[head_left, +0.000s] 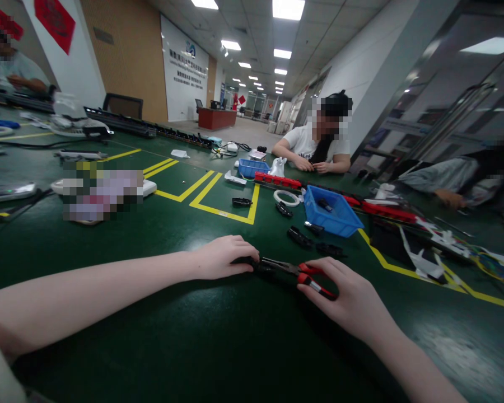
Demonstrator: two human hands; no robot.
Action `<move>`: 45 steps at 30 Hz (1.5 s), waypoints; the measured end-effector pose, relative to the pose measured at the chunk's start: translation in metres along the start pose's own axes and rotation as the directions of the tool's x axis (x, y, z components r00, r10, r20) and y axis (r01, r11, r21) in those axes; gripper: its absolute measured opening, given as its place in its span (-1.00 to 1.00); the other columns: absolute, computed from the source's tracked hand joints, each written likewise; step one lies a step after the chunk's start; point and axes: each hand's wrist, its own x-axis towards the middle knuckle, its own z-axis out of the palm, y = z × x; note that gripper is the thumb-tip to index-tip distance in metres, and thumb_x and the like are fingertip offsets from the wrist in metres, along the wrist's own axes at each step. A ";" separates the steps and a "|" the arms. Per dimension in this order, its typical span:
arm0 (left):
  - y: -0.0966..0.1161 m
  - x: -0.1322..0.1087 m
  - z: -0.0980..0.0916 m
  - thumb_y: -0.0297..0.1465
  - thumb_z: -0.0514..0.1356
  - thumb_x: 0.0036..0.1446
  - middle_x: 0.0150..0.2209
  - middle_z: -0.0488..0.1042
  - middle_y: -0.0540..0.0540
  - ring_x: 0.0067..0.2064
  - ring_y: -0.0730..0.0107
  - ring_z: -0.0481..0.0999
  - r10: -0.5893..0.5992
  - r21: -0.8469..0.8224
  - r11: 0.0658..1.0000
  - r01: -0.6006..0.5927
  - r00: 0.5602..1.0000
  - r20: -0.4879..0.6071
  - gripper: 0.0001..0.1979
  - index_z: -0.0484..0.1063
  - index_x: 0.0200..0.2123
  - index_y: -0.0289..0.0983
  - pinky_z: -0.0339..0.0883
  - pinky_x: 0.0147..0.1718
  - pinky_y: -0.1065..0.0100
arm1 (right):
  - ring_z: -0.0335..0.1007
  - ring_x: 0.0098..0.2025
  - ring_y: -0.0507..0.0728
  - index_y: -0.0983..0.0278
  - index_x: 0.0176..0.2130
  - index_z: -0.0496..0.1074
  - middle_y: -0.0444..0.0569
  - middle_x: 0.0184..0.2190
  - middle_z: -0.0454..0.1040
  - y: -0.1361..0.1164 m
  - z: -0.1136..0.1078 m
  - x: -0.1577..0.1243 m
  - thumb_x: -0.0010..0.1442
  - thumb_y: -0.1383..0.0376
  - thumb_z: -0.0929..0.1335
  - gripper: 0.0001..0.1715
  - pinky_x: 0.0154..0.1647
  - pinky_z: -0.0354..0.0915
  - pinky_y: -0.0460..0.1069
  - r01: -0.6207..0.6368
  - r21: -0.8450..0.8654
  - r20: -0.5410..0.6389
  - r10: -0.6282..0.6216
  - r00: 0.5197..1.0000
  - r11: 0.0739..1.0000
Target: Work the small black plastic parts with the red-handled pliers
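Observation:
In the head view, my right hand [348, 288] grips a pair of needle-nose pliers [315, 282] by its red and black handles. The pliers' jaws point left and meet a small black part [264, 268]. My left hand [224, 257] is closed around that part's left end, with its thumb and fingers pinched together. Much of the part is hidden behind my fingers, so its kind does not show. Just beyond the pliers lie several similar black pieces [300, 237] on the green table [185, 330].
A blue bin [334, 215] with black parts stands beyond my right hand, near a white ring [286, 198]. A smaller blue bin [253, 168] is farther back. Red strips [277, 180] lie across the table. At left rests a blurred-out phone-like object [105, 196]. Other people sit around the table.

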 end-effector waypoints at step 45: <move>0.002 -0.001 0.000 -0.39 0.20 0.24 -0.01 0.48 -0.12 0.00 0.25 0.46 -0.015 -0.018 1.000 0.015 1.000 -0.014 -0.73 0.37 0.01 -0.21 0.34 -0.02 0.23 | 0.51 -0.28 0.17 0.23 -0.13 0.44 0.02 -0.24 0.56 -0.015 0.004 -0.001 0.21 0.02 0.32 -0.62 -0.31 0.42 0.05 0.039 -0.092 -0.045 -0.044 0.998 0.995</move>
